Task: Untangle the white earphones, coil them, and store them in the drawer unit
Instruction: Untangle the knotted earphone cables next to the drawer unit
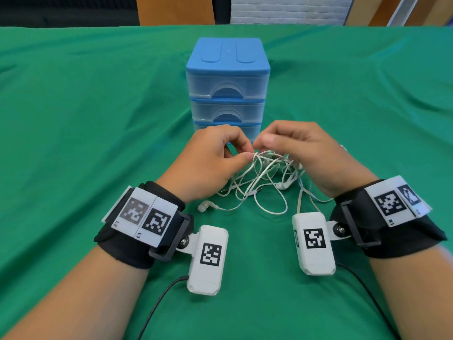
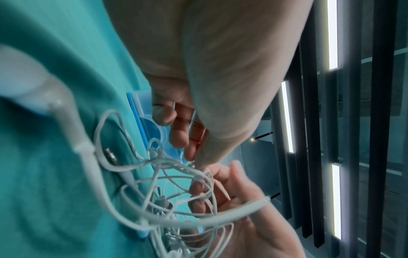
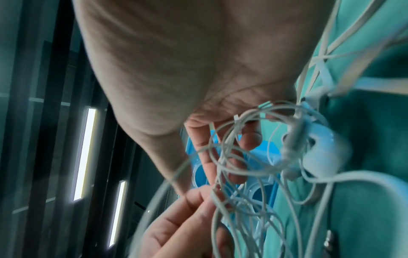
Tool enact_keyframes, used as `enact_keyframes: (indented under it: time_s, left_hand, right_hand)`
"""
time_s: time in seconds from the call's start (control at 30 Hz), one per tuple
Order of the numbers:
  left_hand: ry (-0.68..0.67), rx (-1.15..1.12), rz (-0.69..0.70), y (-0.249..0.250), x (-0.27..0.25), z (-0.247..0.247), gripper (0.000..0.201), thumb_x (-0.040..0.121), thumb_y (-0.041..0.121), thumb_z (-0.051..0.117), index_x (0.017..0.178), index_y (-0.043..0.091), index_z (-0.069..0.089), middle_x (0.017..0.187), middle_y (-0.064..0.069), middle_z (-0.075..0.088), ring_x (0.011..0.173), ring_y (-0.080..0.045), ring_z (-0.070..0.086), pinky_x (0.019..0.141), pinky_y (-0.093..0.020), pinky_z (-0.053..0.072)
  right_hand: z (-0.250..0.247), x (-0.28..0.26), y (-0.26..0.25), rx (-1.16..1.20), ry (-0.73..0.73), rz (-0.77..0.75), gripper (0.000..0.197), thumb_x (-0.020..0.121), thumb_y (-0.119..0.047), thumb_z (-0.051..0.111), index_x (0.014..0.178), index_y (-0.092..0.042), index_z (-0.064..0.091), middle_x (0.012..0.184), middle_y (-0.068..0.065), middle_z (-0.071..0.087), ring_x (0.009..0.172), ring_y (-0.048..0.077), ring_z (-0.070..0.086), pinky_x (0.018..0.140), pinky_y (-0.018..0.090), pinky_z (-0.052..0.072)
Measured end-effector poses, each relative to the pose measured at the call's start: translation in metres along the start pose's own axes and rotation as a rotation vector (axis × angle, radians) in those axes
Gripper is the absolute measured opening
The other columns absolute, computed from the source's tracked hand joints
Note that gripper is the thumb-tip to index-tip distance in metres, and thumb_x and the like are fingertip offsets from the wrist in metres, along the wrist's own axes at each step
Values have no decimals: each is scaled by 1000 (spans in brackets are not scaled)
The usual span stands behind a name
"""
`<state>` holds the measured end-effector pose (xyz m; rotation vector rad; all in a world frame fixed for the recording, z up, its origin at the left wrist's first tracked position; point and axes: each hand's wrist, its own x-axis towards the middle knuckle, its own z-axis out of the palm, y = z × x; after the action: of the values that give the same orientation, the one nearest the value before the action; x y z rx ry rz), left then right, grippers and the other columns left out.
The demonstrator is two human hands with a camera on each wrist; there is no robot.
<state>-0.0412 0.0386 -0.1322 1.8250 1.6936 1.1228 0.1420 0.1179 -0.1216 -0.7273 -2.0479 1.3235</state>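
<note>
The white earphones (image 1: pixel 264 182) lie in a tangled heap on the green cloth, just in front of the blue drawer unit (image 1: pixel 226 94), whose three clear drawers are closed. One earbud (image 1: pixel 204 206) trails out to the left. My left hand (image 1: pixel 246 152) pinches strands at the top of the tangle between thumb and forefinger. My right hand (image 1: pixel 261 143) pinches strands right beside it. In the left wrist view the left hand (image 2: pixel 194 157) holds the wires (image 2: pixel 167 178); the jack plug (image 2: pixel 112 155) lies on the cloth. In the right wrist view loops hang past the right hand (image 3: pixel 205 183), with an earbud (image 3: pixel 320 151) beside it.
The green tablecloth (image 1: pixel 98 119) spreads wide on both sides of the drawer unit. White wrist cameras (image 1: pixel 208 258) with black cables hang close over the cloth near me. Past the table's far edge stand a wooden panel (image 1: pixel 175 9) and a white brick wall.
</note>
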Motion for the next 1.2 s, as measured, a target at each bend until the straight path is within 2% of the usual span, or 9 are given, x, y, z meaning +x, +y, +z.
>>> enact_keyframes:
  time_s: [0.2,0.33,0.43,0.57,0.67,0.8,0.93,1.07,1.2]
  left_hand:
    - [95,-203,-12,0,2,-1,6,91,14,70,86,14,66,73,-20,65,53,-25,53,51,-31,42]
    - [185,-502,-71,4,4,0,10,96,4,62,89,11,60,67,3,65,49,-11,48,45,-19,35]
    - [202,-606,-72,4,4,0,12,97,3,59,89,11,58,72,1,68,48,-10,43,44,-18,32]
    - [178,-491,14,5,4,0,7,95,1,63,92,7,61,77,-6,65,54,0,51,53,-11,38]
    - [144,-434,73,5,4,1,4,91,5,67,93,6,63,79,-1,68,70,-13,57,66,-28,46]
    - [111,-397,59,3,5,2,3,91,15,65,92,14,63,74,1,59,64,-21,42,57,-24,36]
    - [86,-300,85,1,6,2,7,94,20,61,94,13,62,79,-8,54,67,-34,42,63,-43,38]
    - [76,-226,108,-1,7,2,8,95,22,58,94,15,62,85,-22,58,74,-39,50,72,-53,44]
    - [71,-174,100,-3,8,2,6,97,20,60,92,20,63,75,3,56,64,-33,43,60,-40,38]
  right_hand:
    - [2,-1,2,-130,-38,-38,12,86,-15,75,83,-7,67,83,25,63,70,21,49,70,45,43]
    - [-1,-3,-2,-100,-9,-52,15,85,-19,75,80,-6,69,74,22,61,66,23,46,62,44,38]
    - [-5,-4,-1,-125,1,-53,14,83,-22,74,82,-8,73,70,16,65,64,23,43,64,36,36]
    - [-6,-1,-1,-98,104,-120,15,84,-27,72,89,-12,75,77,-11,66,70,27,45,72,34,40]
    - [1,-1,-1,-190,120,-155,14,83,-29,79,85,-16,73,75,-20,60,73,21,47,70,20,39]
    - [7,2,1,-150,150,-136,12,81,-22,77,77,-13,70,70,-15,55,69,22,43,71,26,38]
    - [1,2,-6,184,99,7,6,80,-16,63,74,-16,63,74,-9,57,70,5,46,68,21,35]
    - [-1,0,-7,292,13,101,6,80,-20,53,76,-18,58,80,-6,56,78,10,43,69,33,30]
    - [-1,-1,-8,412,-89,118,10,83,-19,46,82,-11,51,82,0,50,80,14,41,74,40,30]
